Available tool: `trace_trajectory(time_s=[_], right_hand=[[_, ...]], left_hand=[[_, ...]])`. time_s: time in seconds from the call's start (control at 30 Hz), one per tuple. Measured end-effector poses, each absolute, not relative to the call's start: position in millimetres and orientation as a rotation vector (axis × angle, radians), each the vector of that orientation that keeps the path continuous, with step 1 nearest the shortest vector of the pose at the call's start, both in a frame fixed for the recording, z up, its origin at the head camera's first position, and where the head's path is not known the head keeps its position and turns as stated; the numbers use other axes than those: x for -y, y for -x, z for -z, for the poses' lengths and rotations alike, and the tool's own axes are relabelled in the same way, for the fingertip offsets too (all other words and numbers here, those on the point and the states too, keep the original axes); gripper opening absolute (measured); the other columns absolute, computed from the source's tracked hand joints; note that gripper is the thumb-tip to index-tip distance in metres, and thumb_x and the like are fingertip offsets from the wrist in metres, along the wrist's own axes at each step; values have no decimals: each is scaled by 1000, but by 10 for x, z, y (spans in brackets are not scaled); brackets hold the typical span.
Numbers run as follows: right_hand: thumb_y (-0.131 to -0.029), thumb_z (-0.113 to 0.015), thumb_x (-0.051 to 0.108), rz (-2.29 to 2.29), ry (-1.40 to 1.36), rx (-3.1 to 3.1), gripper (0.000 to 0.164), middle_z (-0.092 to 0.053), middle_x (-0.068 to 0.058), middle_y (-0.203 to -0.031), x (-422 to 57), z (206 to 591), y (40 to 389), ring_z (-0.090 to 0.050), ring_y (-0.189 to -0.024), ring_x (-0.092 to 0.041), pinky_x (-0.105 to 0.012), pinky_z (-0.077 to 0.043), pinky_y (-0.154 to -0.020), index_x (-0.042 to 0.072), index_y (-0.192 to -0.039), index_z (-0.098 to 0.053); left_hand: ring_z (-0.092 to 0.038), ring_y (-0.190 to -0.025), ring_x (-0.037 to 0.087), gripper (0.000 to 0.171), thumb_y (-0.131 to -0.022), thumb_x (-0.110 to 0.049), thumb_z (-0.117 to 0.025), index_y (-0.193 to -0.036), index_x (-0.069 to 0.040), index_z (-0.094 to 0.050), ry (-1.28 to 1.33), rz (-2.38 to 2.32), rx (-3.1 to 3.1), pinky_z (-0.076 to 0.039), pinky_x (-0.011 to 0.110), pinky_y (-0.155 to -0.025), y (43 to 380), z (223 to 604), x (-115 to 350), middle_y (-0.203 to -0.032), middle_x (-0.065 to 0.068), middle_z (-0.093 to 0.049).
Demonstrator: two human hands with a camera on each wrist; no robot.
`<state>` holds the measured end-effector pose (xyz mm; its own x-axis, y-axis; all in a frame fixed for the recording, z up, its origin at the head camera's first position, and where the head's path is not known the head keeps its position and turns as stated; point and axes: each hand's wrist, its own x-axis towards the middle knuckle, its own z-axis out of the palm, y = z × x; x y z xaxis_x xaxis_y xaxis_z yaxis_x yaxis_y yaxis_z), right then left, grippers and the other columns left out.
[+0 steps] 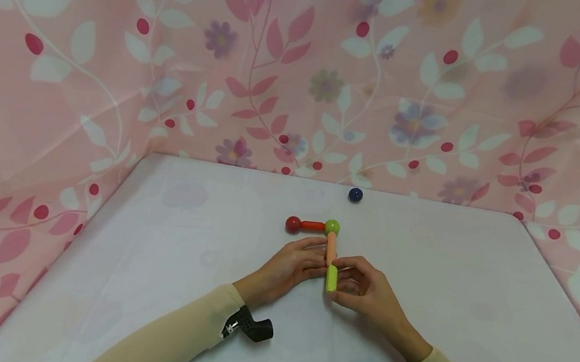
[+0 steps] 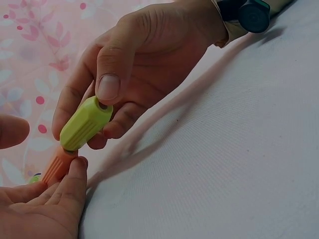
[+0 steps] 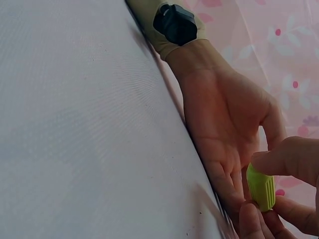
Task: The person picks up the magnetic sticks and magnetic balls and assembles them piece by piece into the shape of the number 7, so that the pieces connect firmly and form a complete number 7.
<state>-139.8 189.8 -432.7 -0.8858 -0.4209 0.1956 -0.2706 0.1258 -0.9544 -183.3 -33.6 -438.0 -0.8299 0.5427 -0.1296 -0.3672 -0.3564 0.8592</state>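
In the head view, my right hand (image 1: 371, 296) pinches a yellow-green ribbed stick (image 1: 331, 278) between thumb and fingertips. The far end of this stick meets an orange ribbed stick (image 1: 332, 248), nearly in line with it. My left hand (image 1: 290, 269) lies beside the orange stick, its straight fingers touching it from the left and below, and its thumb stands apart in the left wrist view. A green ball (image 1: 332, 227) is at the orange stick's far end. From that ball a red stick (image 1: 312, 226) runs left to a red ball (image 1: 293, 224).
A dark blue ball (image 1: 355, 195) sits near the far edge of the white-covered table (image 1: 193, 229). Behind the table hangs a pink floral cloth (image 1: 306, 71). Both wrists wear black cameras.
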Motion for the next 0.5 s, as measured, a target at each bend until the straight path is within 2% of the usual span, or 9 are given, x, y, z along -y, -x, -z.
trace_trajectory(time_s=[0.27,0.5], right_hand=[[-83,-81,-10,1881,717,-2257,54,-59,-25,-125,-1891,4340,1398,-66,-103,-40,-36,-58,-89,-9,-131,-56],[-83,-82,-8,1877,681,-2266,54,-59,-25,-123,-1896,4343,1392,-67,-101,-36,-32,-58,-88,-8,-131,-56]], left_hand=[[-59,-123,24,53,-103,-1,-52,-155,4,-39,-251,-2204,-1324,-42,45,-111,1831,4380,341,-147,23,-52],[-55,-130,29,54,-103,0,-51,-155,4,-39,-258,-2206,-1318,-42,45,-112,1832,4375,338,-148,26,-51]])
